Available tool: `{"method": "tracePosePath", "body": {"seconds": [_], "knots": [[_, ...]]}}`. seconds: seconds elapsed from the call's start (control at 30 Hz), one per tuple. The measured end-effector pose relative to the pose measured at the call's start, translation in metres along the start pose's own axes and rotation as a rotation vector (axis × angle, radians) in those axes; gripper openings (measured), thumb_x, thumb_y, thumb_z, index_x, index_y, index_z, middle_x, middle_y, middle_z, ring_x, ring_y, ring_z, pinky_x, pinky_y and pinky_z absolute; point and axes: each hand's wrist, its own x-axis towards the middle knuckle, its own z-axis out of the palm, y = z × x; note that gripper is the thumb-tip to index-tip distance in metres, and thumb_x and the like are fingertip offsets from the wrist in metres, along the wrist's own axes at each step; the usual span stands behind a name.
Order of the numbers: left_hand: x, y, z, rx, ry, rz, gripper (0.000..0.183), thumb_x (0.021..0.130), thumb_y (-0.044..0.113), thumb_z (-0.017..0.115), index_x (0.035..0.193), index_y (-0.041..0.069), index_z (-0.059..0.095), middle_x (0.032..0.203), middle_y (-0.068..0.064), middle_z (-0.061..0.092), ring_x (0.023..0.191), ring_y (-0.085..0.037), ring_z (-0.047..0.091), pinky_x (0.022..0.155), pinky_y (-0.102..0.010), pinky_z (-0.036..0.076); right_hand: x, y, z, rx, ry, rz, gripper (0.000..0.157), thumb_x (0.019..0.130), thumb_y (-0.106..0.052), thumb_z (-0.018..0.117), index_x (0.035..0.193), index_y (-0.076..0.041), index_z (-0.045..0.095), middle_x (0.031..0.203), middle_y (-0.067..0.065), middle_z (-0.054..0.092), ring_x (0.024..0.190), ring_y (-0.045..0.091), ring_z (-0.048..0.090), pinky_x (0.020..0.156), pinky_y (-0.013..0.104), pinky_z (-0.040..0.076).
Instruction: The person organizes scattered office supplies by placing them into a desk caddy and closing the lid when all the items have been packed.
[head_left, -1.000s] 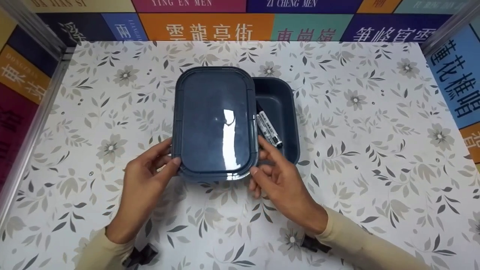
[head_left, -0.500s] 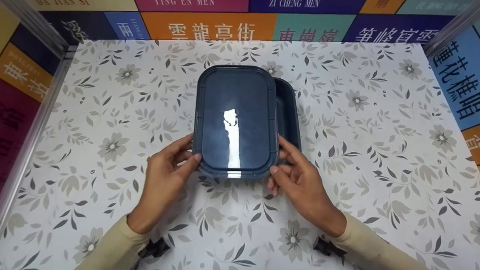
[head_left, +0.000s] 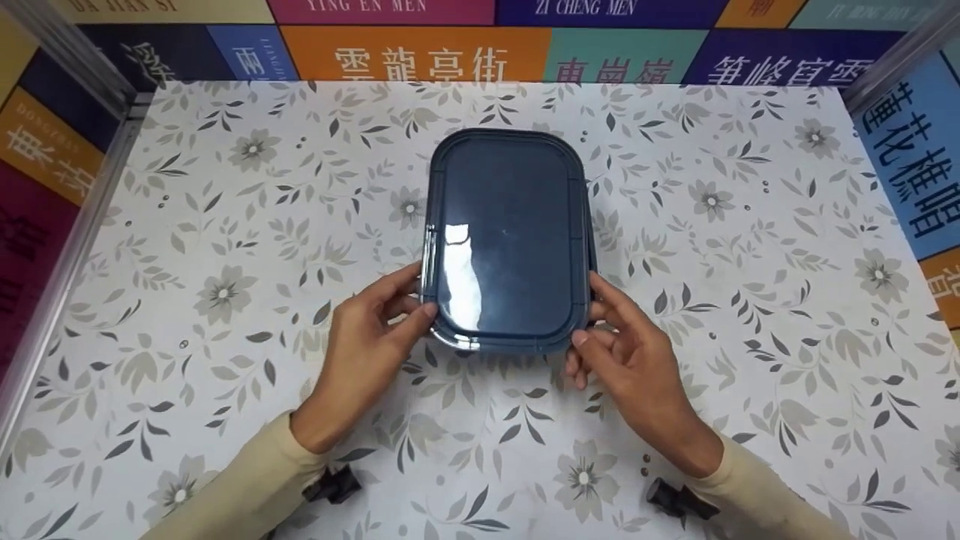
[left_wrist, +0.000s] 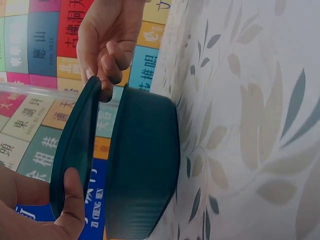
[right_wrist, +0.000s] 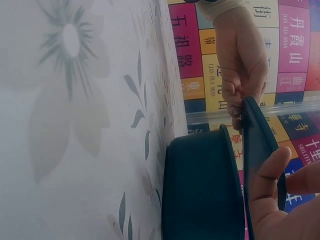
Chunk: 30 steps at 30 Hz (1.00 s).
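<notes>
A dark blue rounded-rectangle lid [head_left: 517, 232] hides nearly all of the box beneath it in the head view. My left hand [head_left: 375, 330] holds its near left corner, thumb on top and fingers at the side. The near right corner is held by my right hand [head_left: 634, 360], thumb at the edge. In the left wrist view the deep box [left_wrist: 142, 160] stands on the table, and a gap separates its rim from the tilted lid [left_wrist: 77, 145]. The right wrist view also shows the lid [right_wrist: 257, 135] apart from the box [right_wrist: 200, 185]. The box's inside is hidden.
A white tablecloth [head_left: 225, 405] with grey flowers and leaves covers the table. Colourful panels [head_left: 412, 52] with printed characters stand behind it and at both sides. Small black devices sit at both wrists, such as the left wrist device [head_left: 332, 484].
Both hands have carried the lid to the right, from the box's left side to over it. The box's open part and the marker inside are now covered from sight.
</notes>
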Motion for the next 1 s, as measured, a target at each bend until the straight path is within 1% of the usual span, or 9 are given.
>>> {"method": "tracePosePath", "body": {"seconds": [0.17,0.23,0.37,0.5,0.63,0.77,0.87,1.0], "knots": [[0.001,-0.002,0.007,0.007,-0.009,0.008,0.055,0.095,-0.014,0.073,0.148,-0.012,0.060,0.119,-0.020,0.076,0.094,-0.025,0.076,0.082,-0.032,0.067,-0.002,0.002,-0.008,0.027,0.003,-0.022,0.069,0.101,0.020,0.059,0.165,0.011,0.036,0.116,0.019,0.064,0.070,0.016,0.069,0.055,0.026,0.059],[0.002,-0.001,0.010,0.000,-0.017,0.012,0.056,0.095,-0.013,0.073,0.149,-0.012,0.060,0.120,-0.020,0.076,0.095,-0.025,0.077,0.081,-0.033,0.067,-0.002,0.002,-0.011,0.039,0.014,-0.015,0.069,0.100,0.021,0.059,0.165,0.012,0.037,0.115,0.018,0.063,0.070,0.016,0.069,0.055,0.026,0.059],[0.004,0.000,0.018,-0.037,-0.024,0.015,0.056,0.095,-0.015,0.072,0.150,-0.012,0.059,0.121,-0.020,0.076,0.094,-0.025,0.076,0.081,-0.036,0.068,-0.004,-0.001,-0.014,0.047,0.075,0.048,0.068,0.101,0.019,0.059,0.165,0.009,0.040,0.114,0.020,0.061,0.070,0.017,0.069,0.057,0.027,0.059],[0.006,0.000,0.025,-0.056,-0.021,0.021,0.056,0.096,-0.014,0.072,0.150,-0.011,0.060,0.123,-0.019,0.075,0.096,-0.023,0.075,0.083,-0.033,0.067,-0.004,-0.002,-0.016,0.052,0.140,0.116,0.061,0.103,0.017,0.058,0.162,0.006,0.046,0.118,0.026,0.063,0.070,0.019,0.068,0.058,0.028,0.060],[0.008,0.001,0.029,-0.048,-0.018,0.022,0.056,0.096,-0.011,0.073,0.150,-0.011,0.060,0.127,-0.018,0.075,0.097,-0.022,0.075,0.086,-0.028,0.066,-0.002,-0.003,-0.017,0.083,0.174,0.131,0.055,0.103,0.016,0.058,0.157,0.009,0.050,0.118,0.027,0.066,0.069,0.019,0.067,0.057,0.028,0.059],[0.010,0.001,0.032,-0.036,-0.014,0.011,0.056,0.096,-0.010,0.074,0.150,-0.012,0.059,0.126,-0.018,0.075,0.097,-0.022,0.074,0.086,-0.025,0.065,0.000,-0.006,-0.018,0.126,0.210,0.141,0.055,0.102,0.019,0.057,0.155,0.010,0.049,0.114,0.025,0.069,0.067,0.018,0.066,0.054,0.025,0.057],[0.011,0.001,0.033,-0.045,-0.022,0.001,0.056,0.096,-0.010,0.073,0.150,-0.013,0.058,0.125,-0.019,0.074,0.098,-0.023,0.075,0.089,-0.028,0.065,0.001,-0.008,-0.018,0.157,0.241,0.149,0.054,0.101,0.020,0.055,0.154,0.010,0.049,0.112,0.022,0.072,0.065,0.017,0.065,0.052,0.023,0.054],[0.012,0.001,0.033,-0.057,-0.042,-0.012,0.059,0.096,-0.010,0.073,0.152,-0.013,0.056,0.128,-0.019,0.072,0.102,-0.024,0.075,0.094,-0.032,0.065,0.002,-0.011,-0.018,0.182,0.264,0.144,0.053,0.101,0.021,0.054,0.152,0.011,0.050,0.111,0.021,0.074,0.062,0.017,0.063,0.051,0.022,0.052]]}}
